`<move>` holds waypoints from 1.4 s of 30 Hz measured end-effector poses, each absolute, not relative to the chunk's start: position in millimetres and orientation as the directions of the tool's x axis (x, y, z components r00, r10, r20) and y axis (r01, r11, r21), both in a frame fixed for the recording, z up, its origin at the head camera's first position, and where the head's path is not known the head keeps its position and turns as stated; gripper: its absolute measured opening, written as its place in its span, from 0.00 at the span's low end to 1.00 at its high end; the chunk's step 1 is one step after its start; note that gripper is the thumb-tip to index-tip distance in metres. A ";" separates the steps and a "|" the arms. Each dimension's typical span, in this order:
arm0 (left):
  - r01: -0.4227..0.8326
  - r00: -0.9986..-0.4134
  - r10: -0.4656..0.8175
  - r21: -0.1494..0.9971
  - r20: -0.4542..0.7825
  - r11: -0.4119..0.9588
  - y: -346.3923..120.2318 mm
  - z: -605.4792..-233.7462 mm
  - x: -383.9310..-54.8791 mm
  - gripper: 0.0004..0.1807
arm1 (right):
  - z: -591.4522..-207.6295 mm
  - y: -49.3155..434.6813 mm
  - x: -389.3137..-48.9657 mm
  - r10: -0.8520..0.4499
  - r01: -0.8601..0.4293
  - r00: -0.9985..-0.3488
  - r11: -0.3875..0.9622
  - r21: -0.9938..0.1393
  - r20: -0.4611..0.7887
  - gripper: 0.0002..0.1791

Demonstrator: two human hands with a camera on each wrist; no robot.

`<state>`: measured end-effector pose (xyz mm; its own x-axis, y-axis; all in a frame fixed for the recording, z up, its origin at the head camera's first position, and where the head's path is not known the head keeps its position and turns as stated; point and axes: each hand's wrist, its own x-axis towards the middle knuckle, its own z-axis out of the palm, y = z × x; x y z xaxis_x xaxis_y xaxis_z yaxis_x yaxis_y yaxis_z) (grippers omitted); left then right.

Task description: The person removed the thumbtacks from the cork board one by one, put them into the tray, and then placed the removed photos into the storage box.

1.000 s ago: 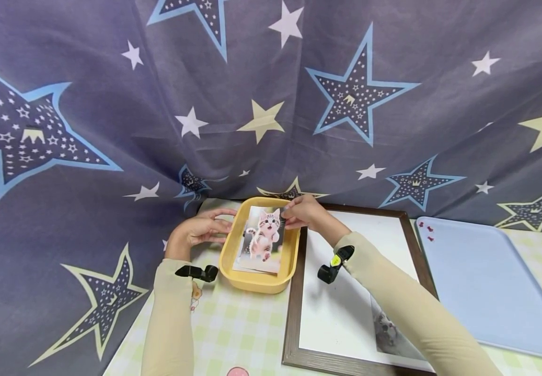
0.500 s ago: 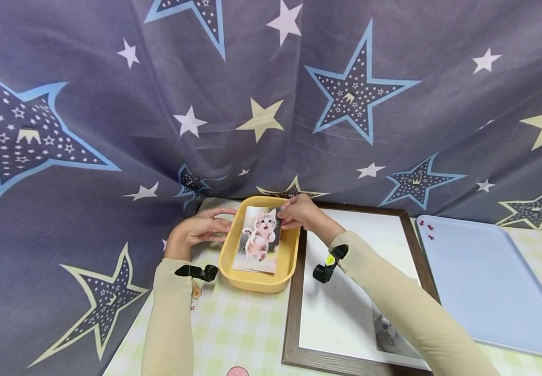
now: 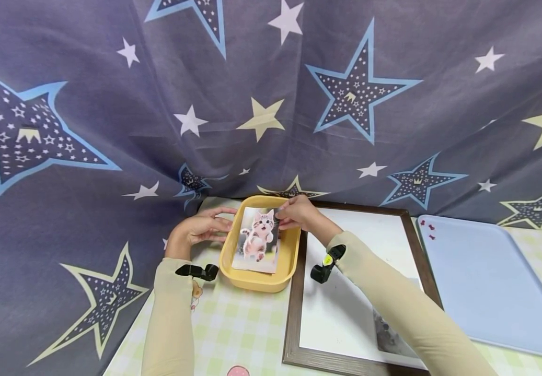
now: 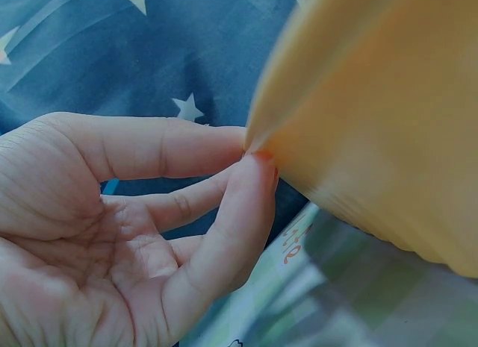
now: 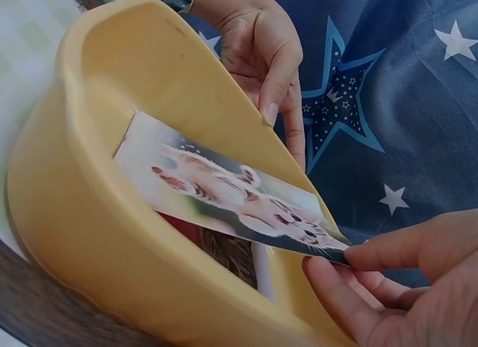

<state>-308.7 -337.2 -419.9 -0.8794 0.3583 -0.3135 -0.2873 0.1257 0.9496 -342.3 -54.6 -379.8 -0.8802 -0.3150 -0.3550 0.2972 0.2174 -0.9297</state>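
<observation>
A photo of a kitten (image 3: pixel 257 240) lies slanted in a yellow plastic tub (image 3: pixel 254 285). My right hand (image 3: pixel 299 213) pinches the photo's upper right corner between thumb and fingers, and in the right wrist view that corner is raised. Beneath it, partly hidden, another picture (image 5: pixel 228 256) shows inside the tub (image 5: pixel 45 205). My left hand (image 3: pixel 206 227) is at the tub's left side. Close up in the left wrist view, thumb and finger of the left hand (image 4: pixel 149 213) pinch the yellow edge (image 4: pixel 265 127).
Right of the tub lies a brown-framed white board (image 3: pixel 336 324) with a grey animal picture (image 3: pixel 388 334) on it, partly under my sleeve. Farther right is a pale blue tray (image 3: pixel 487 282) with several small red pieces (image 3: pixel 430 227). A starry curtain (image 3: pixel 233 156) hangs behind the checked tablecloth (image 3: pixel 233 334).
My right hand and the kitten photo have shifted slightly left within the tub. The left hand and the tub have stayed in place.
</observation>
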 end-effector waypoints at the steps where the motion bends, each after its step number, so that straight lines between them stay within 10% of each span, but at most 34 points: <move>1: -0.287 -0.880 0.357 0.949 -0.314 0.128 -337.2 -419.8 -308.7 0.39 | -379.7 -54.9 -342.2 -0.315 0.303 -0.878 0.215 -0.928 -0.359 0.07; 42: -0.295 -0.880 0.338 0.942 -0.332 0.157 -335.5 -418.2 -308.3 0.38 | -383.2 -62.0 -342.4 -0.325 0.361 -0.845 0.239 -0.901 -0.425 0.11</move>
